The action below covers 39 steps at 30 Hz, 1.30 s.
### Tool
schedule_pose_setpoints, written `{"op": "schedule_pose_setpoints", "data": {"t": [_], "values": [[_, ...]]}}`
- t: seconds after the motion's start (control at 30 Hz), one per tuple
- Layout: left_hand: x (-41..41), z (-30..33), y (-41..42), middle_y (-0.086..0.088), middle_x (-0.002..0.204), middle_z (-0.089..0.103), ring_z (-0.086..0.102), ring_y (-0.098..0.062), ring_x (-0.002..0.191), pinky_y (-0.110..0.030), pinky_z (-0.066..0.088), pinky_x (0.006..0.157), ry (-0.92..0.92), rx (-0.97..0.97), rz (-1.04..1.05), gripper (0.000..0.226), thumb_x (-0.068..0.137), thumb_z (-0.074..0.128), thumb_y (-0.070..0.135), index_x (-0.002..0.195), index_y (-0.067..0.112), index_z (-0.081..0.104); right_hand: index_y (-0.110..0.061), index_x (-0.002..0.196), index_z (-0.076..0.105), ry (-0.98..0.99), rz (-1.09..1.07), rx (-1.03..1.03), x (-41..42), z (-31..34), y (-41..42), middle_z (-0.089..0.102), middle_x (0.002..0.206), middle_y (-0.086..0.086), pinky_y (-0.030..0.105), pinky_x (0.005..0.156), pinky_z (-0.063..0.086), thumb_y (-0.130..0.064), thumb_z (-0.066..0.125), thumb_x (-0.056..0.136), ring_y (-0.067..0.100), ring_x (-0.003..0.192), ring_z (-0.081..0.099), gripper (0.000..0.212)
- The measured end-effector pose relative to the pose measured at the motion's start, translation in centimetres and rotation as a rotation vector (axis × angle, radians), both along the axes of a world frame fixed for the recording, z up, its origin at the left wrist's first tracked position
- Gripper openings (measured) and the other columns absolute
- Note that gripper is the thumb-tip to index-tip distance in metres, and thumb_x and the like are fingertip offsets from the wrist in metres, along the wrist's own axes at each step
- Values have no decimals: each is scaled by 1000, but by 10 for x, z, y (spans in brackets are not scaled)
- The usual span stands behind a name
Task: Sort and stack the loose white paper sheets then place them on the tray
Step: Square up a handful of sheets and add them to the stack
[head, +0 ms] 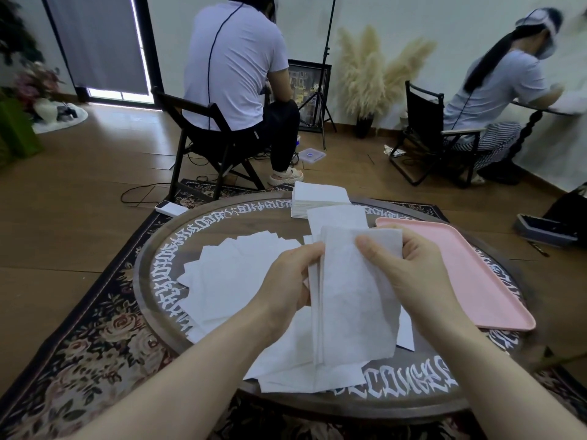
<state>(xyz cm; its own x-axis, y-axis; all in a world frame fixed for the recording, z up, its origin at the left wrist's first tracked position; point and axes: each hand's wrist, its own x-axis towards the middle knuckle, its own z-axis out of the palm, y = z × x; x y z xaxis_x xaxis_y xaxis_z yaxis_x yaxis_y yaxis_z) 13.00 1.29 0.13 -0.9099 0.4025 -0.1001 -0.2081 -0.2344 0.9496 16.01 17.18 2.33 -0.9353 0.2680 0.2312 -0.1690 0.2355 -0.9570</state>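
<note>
Head view, item: your left hand (287, 277) and right hand (409, 265) both pinch the small held stack of soft white paper sheets (355, 300), long axis twelve-to-six, with the flat pink plastic tray (470, 265) empty at three o'clock, nearer your right hand.

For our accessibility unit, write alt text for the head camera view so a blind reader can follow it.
Both hands, left hand and right hand, hold a small bundle of white paper sheets upright above a round dark table strewn with loose sheets. A pink tray lies empty at right, a neat stack at the far edge.
</note>
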Motion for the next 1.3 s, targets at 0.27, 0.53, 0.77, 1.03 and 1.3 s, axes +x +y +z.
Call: {"op": "schedule_pose_setpoints", "data": {"t": [0.27,0.53,0.77,1.03,1.3], "values": [[3,-3,0,-4,91,77,71,-16,79,-28,53,70,103,-56,-34,16,92,61,23,95,16,75,-10,86,71,4,-2,-13,-1,-2,-1,73,88,10,42,71,56,-21,71,89,21,78,69,12],[2,-2,0,-7,94,77,71,-18,81,-27,54,69,102,-45,6,21,97,56,21,97,15,76,-15,89,70,45,-6,-43,-1,-2,0,74,86,0,32,65,56,-20,73,86,16,77,69,6],[-2,3,-10,-2,89,76,70,-11,77,-18,53,65,161,3,-86,19,95,57,17,94,14,76,-26,99,68,144,109,132,-1,7,16,60,86,-16,6,60,41,-30,80,65,-8,70,52,36],[0,1,-15,-4,90,77,71,-12,78,-19,54,65,247,27,-51,25,81,61,32,90,15,77,-18,85,79,-77,368,-36,2,-1,30,77,90,5,21,58,55,-25,82,60,16,78,73,26],[-6,6,-18,0,116,72,68,-19,107,-33,53,91,265,2,162,31,94,59,6,111,28,72,-14,113,68,-66,172,-159,-2,-12,32,76,106,2,46,90,54,-33,66,75,22,100,71,42]]}}
